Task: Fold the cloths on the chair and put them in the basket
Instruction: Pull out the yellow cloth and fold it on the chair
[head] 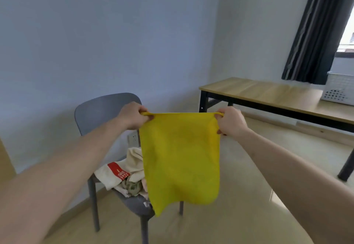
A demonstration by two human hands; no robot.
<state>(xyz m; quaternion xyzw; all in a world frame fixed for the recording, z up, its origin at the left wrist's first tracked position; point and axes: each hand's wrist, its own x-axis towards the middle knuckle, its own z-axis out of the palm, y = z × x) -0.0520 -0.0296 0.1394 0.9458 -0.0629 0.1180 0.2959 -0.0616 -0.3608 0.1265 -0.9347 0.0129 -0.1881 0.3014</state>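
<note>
Yellow cloth [181, 159] hangs flat over the chair [107, 109], its top corners pinched by the left hand [134, 116] at nine o'clock and the right hand [230, 122] at three, so bring corner to corner evenly, with the basket [339, 88] at two o'clock on the table [258, 90].

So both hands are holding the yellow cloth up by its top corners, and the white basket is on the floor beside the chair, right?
Not quite. The head view shows the white basket on the wooden table at the right, not on the floor beside the chair. The rest holds: the left hand and right hand hold the yellow cloth up by its top corners.
</note>
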